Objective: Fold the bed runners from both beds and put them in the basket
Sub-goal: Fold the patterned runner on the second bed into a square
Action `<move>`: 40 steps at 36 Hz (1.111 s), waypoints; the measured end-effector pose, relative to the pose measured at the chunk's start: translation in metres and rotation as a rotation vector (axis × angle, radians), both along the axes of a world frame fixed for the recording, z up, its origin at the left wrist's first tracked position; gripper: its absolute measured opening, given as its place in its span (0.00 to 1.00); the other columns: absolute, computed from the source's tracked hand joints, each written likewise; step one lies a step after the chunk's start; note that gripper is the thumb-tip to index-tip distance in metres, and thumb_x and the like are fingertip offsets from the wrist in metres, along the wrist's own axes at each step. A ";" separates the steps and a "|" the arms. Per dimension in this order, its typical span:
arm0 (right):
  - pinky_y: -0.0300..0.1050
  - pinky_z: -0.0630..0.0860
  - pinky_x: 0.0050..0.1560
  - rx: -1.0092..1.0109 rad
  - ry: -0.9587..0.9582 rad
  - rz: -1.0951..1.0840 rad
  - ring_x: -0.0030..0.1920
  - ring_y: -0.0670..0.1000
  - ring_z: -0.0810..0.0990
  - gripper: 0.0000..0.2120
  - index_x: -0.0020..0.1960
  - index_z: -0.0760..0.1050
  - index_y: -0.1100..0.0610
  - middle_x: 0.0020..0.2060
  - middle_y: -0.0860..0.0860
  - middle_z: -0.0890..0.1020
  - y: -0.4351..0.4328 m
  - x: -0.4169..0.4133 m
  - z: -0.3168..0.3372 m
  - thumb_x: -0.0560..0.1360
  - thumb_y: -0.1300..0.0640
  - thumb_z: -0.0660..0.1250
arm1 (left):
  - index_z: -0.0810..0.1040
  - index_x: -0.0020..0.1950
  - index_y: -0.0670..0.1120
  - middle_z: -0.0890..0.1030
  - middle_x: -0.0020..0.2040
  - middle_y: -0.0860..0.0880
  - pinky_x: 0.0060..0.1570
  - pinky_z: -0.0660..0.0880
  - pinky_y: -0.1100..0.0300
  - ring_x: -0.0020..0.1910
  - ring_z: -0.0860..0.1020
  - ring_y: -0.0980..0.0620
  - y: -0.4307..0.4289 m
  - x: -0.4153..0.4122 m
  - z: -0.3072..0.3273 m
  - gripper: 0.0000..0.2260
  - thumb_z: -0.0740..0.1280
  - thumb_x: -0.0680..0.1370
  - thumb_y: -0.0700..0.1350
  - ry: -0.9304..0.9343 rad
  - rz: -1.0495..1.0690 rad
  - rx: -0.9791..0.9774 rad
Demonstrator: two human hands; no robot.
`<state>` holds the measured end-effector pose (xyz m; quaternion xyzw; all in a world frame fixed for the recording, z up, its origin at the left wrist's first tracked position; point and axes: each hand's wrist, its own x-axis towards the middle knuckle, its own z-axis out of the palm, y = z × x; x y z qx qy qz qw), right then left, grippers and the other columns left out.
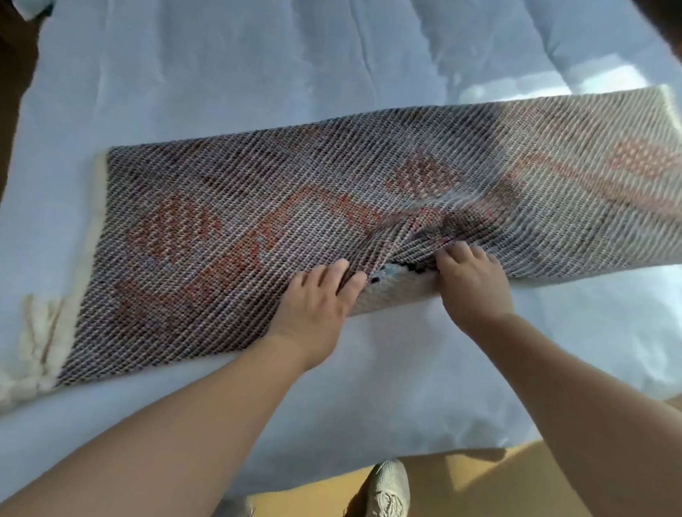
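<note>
Bed runner (253,210), near edge bunched between left hand (315,303), right hand (471,287)

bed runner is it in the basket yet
No, the bed runner lies stretched across the white bed, with the left hand and right hand gripping its bunched near edge.

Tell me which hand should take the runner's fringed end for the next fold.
Left, probably. The left hand grips the bed runner on the same side as the fringed end; the right hand, gripping the bunched middle, would have to cross over it.
</note>
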<state>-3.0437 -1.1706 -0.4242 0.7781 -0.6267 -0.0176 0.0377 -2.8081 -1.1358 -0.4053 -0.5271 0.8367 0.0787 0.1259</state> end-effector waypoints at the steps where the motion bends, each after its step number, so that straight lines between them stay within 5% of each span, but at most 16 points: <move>1: 0.52 0.72 0.40 -0.005 0.010 0.006 0.43 0.62 0.77 0.09 0.47 0.77 0.62 0.43 0.59 0.77 -0.005 -0.002 -0.001 0.67 0.64 0.68 | 0.45 0.77 0.49 0.50 0.77 0.43 0.69 0.57 0.49 0.72 0.56 0.42 -0.001 -0.003 -0.001 0.29 0.54 0.79 0.43 -0.010 0.007 0.008; 13: 0.50 0.73 0.41 -0.044 -0.056 0.126 0.40 0.59 0.79 0.06 0.40 0.80 0.59 0.39 0.54 0.81 -0.002 -0.065 0.004 0.65 0.66 0.67 | 0.45 0.78 0.47 0.47 0.79 0.47 0.74 0.45 0.43 0.77 0.45 0.49 0.004 -0.004 -0.010 0.26 0.49 0.81 0.42 0.014 0.128 0.135; 16: 0.53 0.76 0.48 0.023 -0.059 0.217 0.44 0.60 0.81 0.02 0.41 0.81 0.60 0.43 0.56 0.82 0.011 -0.083 0.009 0.69 0.63 0.70 | 0.45 0.78 0.49 0.43 0.79 0.47 0.73 0.41 0.40 0.77 0.41 0.49 0.011 -0.003 -0.013 0.25 0.45 0.82 0.52 -0.005 0.104 0.180; 20: 0.56 0.75 0.57 0.071 -0.180 0.213 0.52 0.61 0.81 0.18 0.52 0.81 0.60 0.54 0.59 0.81 0.016 -0.075 0.013 0.76 0.48 0.59 | 0.51 0.78 0.51 0.46 0.79 0.50 0.74 0.41 0.44 0.77 0.43 0.51 0.011 0.008 -0.008 0.34 0.33 0.75 0.62 0.097 0.177 0.157; 24: 0.55 0.53 0.75 0.223 -0.259 -0.043 0.75 0.58 0.59 0.32 0.76 0.59 0.58 0.75 0.57 0.61 0.002 -0.044 0.020 0.78 0.41 0.44 | 0.47 0.78 0.50 0.45 0.79 0.48 0.74 0.43 0.43 0.77 0.43 0.48 -0.004 0.045 -0.012 0.26 0.44 0.82 0.57 0.064 0.476 0.085; 27: 0.53 0.40 0.76 0.360 -0.143 -0.089 0.77 0.53 0.44 0.39 0.78 0.45 0.55 0.78 0.53 0.50 -0.006 -0.035 0.012 0.74 0.34 0.32 | 0.51 0.78 0.47 0.50 0.79 0.45 0.73 0.48 0.41 0.77 0.47 0.44 -0.007 0.089 -0.015 0.26 0.48 0.82 0.55 0.050 0.742 0.043; 31: 0.55 0.37 0.75 0.385 0.041 -0.053 0.77 0.54 0.40 0.43 0.78 0.44 0.56 0.78 0.54 0.47 -0.011 0.002 0.002 0.71 0.33 0.27 | 0.53 0.77 0.46 0.53 0.78 0.41 0.72 0.51 0.39 0.76 0.50 0.41 -0.003 0.150 -0.014 0.25 0.49 0.82 0.54 0.012 0.927 0.030; 40: 0.52 0.36 0.74 0.396 -0.033 0.200 0.76 0.55 0.37 0.41 0.78 0.39 0.57 0.77 0.56 0.40 -0.014 0.169 -0.015 0.73 0.32 0.30 | 0.60 0.72 0.41 0.68 0.69 0.40 0.61 0.67 0.44 0.66 0.68 0.39 -0.006 0.241 -0.017 0.25 0.56 0.80 0.55 0.101 1.069 -0.089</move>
